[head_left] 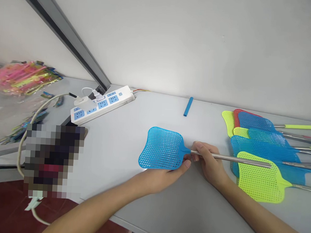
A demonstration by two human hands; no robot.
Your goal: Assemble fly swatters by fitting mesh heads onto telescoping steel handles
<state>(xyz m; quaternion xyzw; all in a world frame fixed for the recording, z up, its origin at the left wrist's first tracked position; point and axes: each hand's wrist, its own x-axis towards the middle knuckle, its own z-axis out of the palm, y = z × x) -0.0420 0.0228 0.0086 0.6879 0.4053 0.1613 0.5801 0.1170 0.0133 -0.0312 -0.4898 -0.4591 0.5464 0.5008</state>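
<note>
white table (132, 146) | blue mesh swatter (162, 148), steel rod | left hand (165, 175) grip under head | right hand (208, 162) grip clamped on rod

No text or label here is legible.

pixelated object (53, 159), swatter handles (305, 139) cut off right

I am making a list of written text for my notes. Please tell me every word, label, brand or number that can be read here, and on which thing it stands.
No text can be read.
Power strip: any marks are too small to read.
Metal rod of the blue fly swatter: a dark mark beside the right hand, illegible.
Colourful packets: print blurred.
</note>
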